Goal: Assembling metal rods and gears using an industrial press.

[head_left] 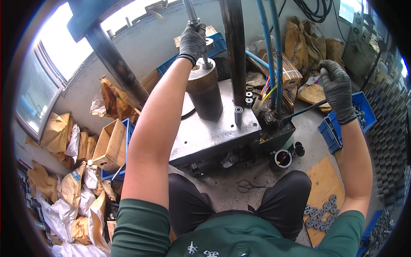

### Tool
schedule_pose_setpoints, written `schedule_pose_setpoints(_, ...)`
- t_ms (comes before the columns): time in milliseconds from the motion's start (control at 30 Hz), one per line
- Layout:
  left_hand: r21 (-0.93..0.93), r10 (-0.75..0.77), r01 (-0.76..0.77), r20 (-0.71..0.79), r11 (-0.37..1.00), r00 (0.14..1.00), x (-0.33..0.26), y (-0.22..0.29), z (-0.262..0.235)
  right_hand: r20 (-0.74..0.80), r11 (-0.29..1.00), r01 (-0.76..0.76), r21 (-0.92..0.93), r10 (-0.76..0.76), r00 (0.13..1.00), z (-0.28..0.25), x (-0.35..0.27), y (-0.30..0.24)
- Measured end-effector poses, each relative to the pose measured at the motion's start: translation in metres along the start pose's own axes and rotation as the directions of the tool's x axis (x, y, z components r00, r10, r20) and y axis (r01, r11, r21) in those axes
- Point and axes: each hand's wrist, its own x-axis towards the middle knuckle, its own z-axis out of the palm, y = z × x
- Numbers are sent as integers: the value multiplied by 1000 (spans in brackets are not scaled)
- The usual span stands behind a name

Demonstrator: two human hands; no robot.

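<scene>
The left hand (192,40), in a dark knit glove, is clenched around a slim vertical steel rod (191,13) that runs down into the top of a rusty brown cylindrical die (204,92), which stands upright on the grey steel press table (214,132), left of the dark press column (235,51). The right hand (337,88), gloved the same way, is closed around the far end of a black control lever (306,110); the lever's long axis slopes from the hand down and left to the oily valve block (278,124) at the table's right edge. The rod's long axis is vertical, its lower end pointing into the die. The step in hand looks like steadying the rod over the die while the lever is worked; the next move would call for keeping the rod plumb and the fingers clear of the die top. A small steel sleeve (238,115) stands near the column's foot, two black rings (248,97) just beyond it.
</scene>
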Motion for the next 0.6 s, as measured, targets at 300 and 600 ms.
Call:
schedule_pose_setpoints(300, 6, -18, 18, 29, 1000, 999, -7, 7, -10, 396, 999, 25, -43, -6, 918, -50, -72, -29)
schedule_pose_setpoints(600, -23, -8, 8, 20, 1000, 1000, 9, -15, -2, 855, 996, -86, 16, 31, 517, -88, -163, -57)
